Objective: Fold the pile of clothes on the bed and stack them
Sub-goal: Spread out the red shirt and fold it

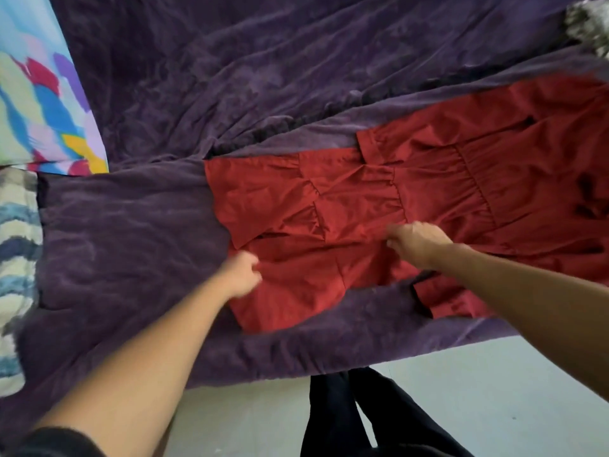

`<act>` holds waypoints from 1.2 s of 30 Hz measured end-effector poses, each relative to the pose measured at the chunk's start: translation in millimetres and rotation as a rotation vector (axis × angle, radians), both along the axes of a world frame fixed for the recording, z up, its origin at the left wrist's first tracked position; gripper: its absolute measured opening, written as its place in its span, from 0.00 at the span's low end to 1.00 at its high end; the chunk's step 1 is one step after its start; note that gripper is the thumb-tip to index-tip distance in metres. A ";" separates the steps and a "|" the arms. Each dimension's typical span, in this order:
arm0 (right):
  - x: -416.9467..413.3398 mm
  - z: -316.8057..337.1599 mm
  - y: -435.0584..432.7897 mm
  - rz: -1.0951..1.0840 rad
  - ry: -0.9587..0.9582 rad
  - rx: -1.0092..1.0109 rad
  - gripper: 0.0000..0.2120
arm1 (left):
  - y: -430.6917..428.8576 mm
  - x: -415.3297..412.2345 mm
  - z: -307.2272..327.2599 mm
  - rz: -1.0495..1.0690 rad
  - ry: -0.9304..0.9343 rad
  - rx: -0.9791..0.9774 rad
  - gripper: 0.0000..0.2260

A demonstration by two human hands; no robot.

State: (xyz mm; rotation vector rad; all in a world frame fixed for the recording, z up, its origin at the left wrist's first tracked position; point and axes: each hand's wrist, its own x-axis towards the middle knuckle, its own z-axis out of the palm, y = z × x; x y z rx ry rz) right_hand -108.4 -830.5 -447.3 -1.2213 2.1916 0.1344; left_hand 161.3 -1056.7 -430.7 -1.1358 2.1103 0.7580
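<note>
Red tiered garment [412, 196], spread flat and creased, on purple bed [197, 77]

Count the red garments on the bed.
1: the wrinkled red fabric garment lies spread across the purple velvety blanket, right of centre. Others may lie out of frame.

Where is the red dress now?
In the head view the red dress lies spread across the purple blanket, centre to right, the left hand and right hand on its near side.

A multicoloured cloth [43, 103] and a blue-and-white patterned cloth [16, 258] lie left, pale floor [494, 390] below.
</note>
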 end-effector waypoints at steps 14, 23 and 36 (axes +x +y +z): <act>-52.4 -32.2 -164.3 -0.145 0.182 -0.315 0.14 | -158.4 -91.4 -49.7 -0.148 0.200 -0.531 0.30; -77.1 -47.9 -233.4 -0.209 0.255 -0.257 0.16 | -214.6 -118.7 -45.2 0.094 0.344 -0.608 0.07; -66.5 5.2 -157.7 -0.052 0.279 -0.628 0.09 | -151.9 -74.9 -3.1 -0.327 0.702 -0.603 0.11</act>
